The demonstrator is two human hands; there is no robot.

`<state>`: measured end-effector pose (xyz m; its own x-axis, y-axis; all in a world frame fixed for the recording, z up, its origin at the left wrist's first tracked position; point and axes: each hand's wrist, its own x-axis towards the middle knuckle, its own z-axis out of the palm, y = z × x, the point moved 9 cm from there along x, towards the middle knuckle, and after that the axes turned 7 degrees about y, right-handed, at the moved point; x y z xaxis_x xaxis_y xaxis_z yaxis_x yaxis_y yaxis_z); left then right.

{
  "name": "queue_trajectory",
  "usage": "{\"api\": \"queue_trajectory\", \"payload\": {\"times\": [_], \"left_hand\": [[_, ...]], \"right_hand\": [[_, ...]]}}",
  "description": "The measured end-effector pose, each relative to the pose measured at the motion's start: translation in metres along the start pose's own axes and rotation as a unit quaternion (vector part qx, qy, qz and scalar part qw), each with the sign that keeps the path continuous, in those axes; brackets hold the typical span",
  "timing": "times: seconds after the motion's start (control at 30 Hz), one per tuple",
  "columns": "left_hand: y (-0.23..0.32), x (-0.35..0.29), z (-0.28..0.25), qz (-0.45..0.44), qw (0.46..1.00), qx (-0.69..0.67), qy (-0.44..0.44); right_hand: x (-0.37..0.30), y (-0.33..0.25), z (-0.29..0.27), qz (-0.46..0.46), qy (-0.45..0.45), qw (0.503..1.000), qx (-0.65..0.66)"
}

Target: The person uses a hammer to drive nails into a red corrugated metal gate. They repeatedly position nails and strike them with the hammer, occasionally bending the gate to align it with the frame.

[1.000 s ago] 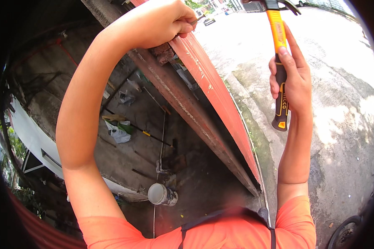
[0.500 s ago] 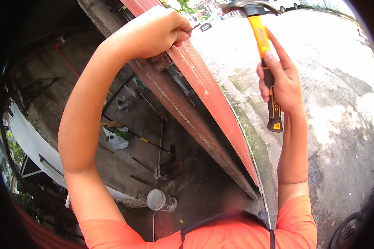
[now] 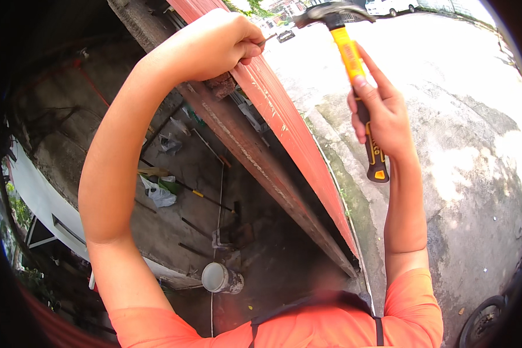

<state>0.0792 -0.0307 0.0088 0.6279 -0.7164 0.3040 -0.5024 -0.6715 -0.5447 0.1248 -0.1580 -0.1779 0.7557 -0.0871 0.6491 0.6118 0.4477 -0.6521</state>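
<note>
My right hand [image 3: 384, 113] grips a claw hammer [image 3: 349, 55] by its black and yellow handle. The hammer's metal head is up, slightly blurred, to the right of a long red corrugated panel [image 3: 278, 113]. At that panel's outer edge, near the top, my left hand [image 3: 238, 40] is closed in a pinch. A short, thin dark nail [image 3: 268, 38] pokes out from its fingertips. The hammer head and the nail are apart. Beside the panel runs a rusty brown beam [image 3: 261, 162], with a small brown block [image 3: 221, 86] between the two below my left wrist.
Under the beam lies a shaded floor with a white bucket [image 3: 216, 278], plastic bags [image 3: 159, 193] and a black and yellow long-handled tool [image 3: 198, 193]. Sunlit concrete [image 3: 446, 116] spreads on the right. A tyre [image 3: 484, 319] shows at lower right, and a white van [image 3: 390, 6] stands far off.
My right hand and the hammer have moved a little left, toward the panel. My left hand stays in its pinch at the panel edge.
</note>
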Motion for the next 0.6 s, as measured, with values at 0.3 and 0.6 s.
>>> {"api": "queue_trajectory", "payload": {"times": [0.3, 0.6], "left_hand": [[-0.003, 0.0, 0.001, 0.003, 1.0, 0.011, -0.006], [0.008, -0.002, -0.006, -0.003, 0.996, 0.085, 0.017]], "right_hand": [[0.001, 0.006, -0.009, -0.009, 0.031, 0.999, 0.043], [-0.006, 0.008, -0.001, -0.038, 0.033, 0.998, 0.039]]}}
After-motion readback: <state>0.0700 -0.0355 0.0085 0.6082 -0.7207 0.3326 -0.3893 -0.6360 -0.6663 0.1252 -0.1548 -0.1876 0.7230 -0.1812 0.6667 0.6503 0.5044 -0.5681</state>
